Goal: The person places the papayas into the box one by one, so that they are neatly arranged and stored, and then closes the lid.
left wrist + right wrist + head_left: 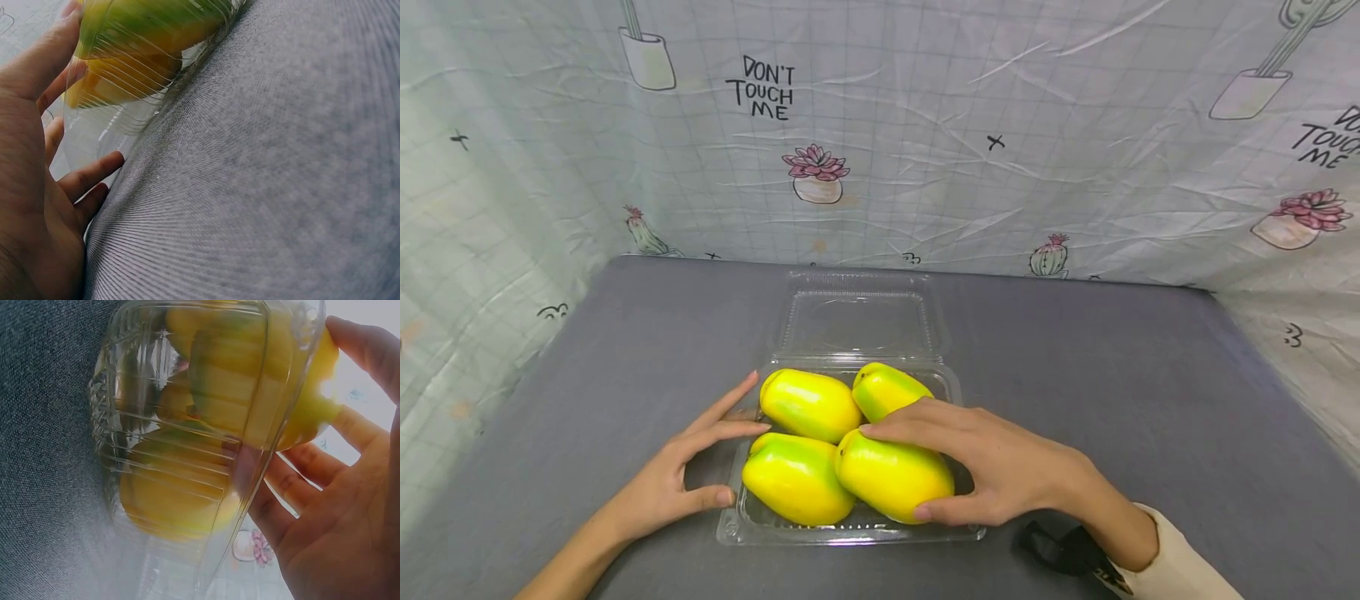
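Observation:
A clear plastic clamshell box (850,537) holds several yellow-green mangoes, arranged in two rows. My right hand (1000,462) grips the front right mango (891,479), thumb on its near side and fingers over its top. Beside it lies the front left mango (797,483); behind are the rear left mango (810,406) and the rear right mango (887,387), partly covered by my right hand. My left hand (662,475) is at the box's left edge, fingers spread, thumb by the rim. Through the box wall, the right wrist view shows mangoes (178,494) inside.
The box's clear lid (857,321) lies folded back on the grey tabletop (1060,358). A black strap-like object (1052,546) sits beneath my right wrist. A patterned curtain (910,183) hangs behind the table and along its sides.

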A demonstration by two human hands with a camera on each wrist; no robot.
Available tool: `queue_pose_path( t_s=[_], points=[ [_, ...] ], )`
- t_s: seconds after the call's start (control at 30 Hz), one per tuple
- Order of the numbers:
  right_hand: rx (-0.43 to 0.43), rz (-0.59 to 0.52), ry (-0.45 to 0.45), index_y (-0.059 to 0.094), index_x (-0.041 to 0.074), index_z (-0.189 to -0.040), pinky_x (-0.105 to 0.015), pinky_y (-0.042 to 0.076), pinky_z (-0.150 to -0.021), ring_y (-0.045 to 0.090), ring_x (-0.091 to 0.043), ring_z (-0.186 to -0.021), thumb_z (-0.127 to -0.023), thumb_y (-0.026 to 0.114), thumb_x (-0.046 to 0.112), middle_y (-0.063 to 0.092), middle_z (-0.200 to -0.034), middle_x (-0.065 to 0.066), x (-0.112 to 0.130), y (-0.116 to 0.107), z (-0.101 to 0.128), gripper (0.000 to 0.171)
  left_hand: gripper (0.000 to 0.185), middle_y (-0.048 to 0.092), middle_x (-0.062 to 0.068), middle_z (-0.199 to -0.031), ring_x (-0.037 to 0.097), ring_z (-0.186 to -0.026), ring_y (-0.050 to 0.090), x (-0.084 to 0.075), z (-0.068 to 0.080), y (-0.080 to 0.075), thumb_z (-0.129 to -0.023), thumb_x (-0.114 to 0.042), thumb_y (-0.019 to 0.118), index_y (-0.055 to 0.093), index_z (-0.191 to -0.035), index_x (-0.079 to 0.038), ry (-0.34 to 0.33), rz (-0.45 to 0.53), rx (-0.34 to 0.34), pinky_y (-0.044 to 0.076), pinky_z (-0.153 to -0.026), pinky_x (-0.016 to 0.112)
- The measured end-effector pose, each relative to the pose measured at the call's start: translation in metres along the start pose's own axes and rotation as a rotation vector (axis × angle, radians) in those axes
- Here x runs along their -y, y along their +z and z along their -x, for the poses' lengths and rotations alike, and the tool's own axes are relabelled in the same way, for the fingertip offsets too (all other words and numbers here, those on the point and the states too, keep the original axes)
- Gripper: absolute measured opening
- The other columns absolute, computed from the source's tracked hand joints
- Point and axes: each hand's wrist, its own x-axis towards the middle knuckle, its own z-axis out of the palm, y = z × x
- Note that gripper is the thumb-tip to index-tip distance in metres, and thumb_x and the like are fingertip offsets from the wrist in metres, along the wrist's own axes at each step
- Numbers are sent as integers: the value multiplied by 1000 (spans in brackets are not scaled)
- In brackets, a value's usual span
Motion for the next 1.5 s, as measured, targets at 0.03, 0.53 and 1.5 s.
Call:
queue_pose_path(
  t_s=[0.03,0.53,1.5],
  points=[
    [-1,9,-5,31,18,-138,-29,40,-90,37,-8,-118,-82,59,31,37,-133,9,0,0,0,64,58,11,26,-144,40,-124,28,-1,-1,0,-73,-16,71,48,-123,2,-1,-1,1,19,-101,20],
    [26,78,8,31,23,-139,-26,41,-88,38,-5,-114,-81,58,25,33,-135,9,5,3,1,63,56,10,28,-143,36,-123,32,-7,-4,1,-74,-13,70,47,-123,4,23,12,-2,21,-101,20],
    [-7,118,-43,39,18,-134,-24,41,-87,38,-8,-113,-83,59,22,39,-130,5,-7,5,5,55,58,10,27,-143,39,-124,29,0,0,0,-74,-15,70,48,-123,3,18,4,-1,19,-102,21]
  ],
)
